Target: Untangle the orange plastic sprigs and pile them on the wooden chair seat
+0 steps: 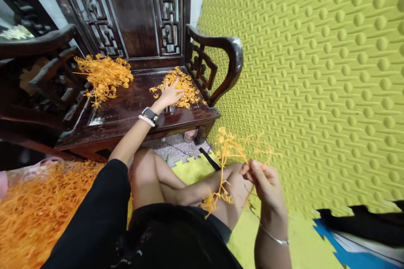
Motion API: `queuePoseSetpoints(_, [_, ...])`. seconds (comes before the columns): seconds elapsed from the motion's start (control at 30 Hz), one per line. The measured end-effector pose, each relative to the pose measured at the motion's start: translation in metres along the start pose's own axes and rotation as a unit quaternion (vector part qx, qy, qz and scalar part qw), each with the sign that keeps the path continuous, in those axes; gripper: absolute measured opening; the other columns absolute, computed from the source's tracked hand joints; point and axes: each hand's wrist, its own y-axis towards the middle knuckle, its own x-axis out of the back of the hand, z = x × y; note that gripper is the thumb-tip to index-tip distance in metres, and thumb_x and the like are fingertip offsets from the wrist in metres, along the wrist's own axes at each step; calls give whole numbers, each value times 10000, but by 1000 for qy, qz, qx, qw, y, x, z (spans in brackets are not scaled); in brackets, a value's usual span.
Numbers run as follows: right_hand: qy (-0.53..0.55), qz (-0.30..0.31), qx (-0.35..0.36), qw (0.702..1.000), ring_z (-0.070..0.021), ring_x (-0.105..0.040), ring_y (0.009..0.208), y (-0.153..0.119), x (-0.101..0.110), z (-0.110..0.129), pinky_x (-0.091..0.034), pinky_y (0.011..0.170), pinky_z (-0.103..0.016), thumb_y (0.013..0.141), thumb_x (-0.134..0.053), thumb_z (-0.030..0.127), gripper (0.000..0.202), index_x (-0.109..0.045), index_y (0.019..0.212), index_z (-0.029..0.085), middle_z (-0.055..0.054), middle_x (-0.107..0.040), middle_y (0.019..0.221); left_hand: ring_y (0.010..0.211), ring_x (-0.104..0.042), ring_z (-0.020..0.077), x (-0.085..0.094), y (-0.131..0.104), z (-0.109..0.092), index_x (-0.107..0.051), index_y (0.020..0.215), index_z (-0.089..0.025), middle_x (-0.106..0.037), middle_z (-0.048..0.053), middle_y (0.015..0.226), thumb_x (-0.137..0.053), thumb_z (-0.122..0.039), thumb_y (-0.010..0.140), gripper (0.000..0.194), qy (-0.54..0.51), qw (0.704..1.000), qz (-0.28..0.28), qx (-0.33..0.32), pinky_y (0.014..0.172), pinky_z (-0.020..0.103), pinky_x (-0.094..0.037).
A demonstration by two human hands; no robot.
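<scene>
My left hand (171, 93), with its fingers spread, reaches over a pile of small orange plastic flower pieces (186, 88) on the right of the dark wooden chair seat (135, 96). Its fingertips are at the pile; whether a piece is under them I cannot tell. Above my knee, my right hand (260, 174) pinches branched orange plastic flower stems (223, 157) between thumb and fingers. Small flower heads hang from these stems. On the seat's left side lies a bigger heap of orange flower sprigs (107, 75).
A large mass of orange stems (41, 210) fills the lower left beside my arm. The chair's curved armrest (232, 63) stands right of the seat. A yellow bumpy foam mat (315, 92) spreads over the right side. Below the seat sits a small pinkish container (190, 135).
</scene>
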Motion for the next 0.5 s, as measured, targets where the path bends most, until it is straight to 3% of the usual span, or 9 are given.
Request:
queuePoseSetpoints(0.07, [3,4,3,1000,-85,-249,414,2,-2,4,-179,427,-257,881,-518,601,528,-646,616,163,47,-294,441,1462,-128,377,0,-10,-16,-585,1308,-215,-310,96,1549,-438,-433,957,439,-53,998,-28,-33,1159,611,-100])
queuePoseSetpoints(0.13, [-5,20,10,1000,-85,-258,407,6,-4,8,-187,421,-255,892,-516,580,515,-644,614,165,42,-319,435,1452,-229,299,7,-36,-39,-462,1411,-191,-344,118,1532,-339,-498,980,543,-141,979,-29,-145,1186,517,-180])
queuePoseSetpoints(0.2, [-28,45,37,998,-93,-324,406,11,-5,12,-232,421,-254,896,-523,560,500,-647,609,170,22,-395,437,1411,-335,254,18,-72,-67,-360,1464,-200,-384,123,1510,-327,-588,956,641,-201,932,28,-302,1171,458,-268])
queuePoseSetpoints(0.3, [-60,97,109,987,-117,-444,423,20,-7,16,-317,438,-261,874,-553,568,516,-621,544,177,-13,-507,454,1400,-338,305,30,-119,-99,-352,1463,-256,-453,101,1461,-598,-629,811,791,-121,866,93,-475,1186,541,-186])
queuePoseSetpoints(0.37, [-67,127,142,979,-118,-455,404,24,-5,17,-333,437,-265,870,-558,570,551,-586,482,180,-14,-508,427,1246,-510,282,30,-136,-107,-476,1373,-270,-607,81,1260,-621,-496,855,583,-36,850,110,-515,1173,582,-162])
queuePoseSetpoints(0.43, [-74,131,123,981,-117,-455,393,27,-1,15,-346,434,-266,879,-557,550,548,-592,475,182,-10,-505,414,1007,-615,214,27,-143,-104,-575,1254,-240,-657,59,1035,-519,-370,945,339,17,857,117,-502,1111,526,-310])
queuePoseSetpoints(0.5, [-82,100,59,990,-141,-534,464,30,6,9,-416,485,-272,870,-589,523,460,-658,567,185,-21,-580,485,867,-622,179,23,-146,-95,-608,1180,-198,-642,66,966,-421,-342,991,302,39,877,126,-463,926,386,-475])
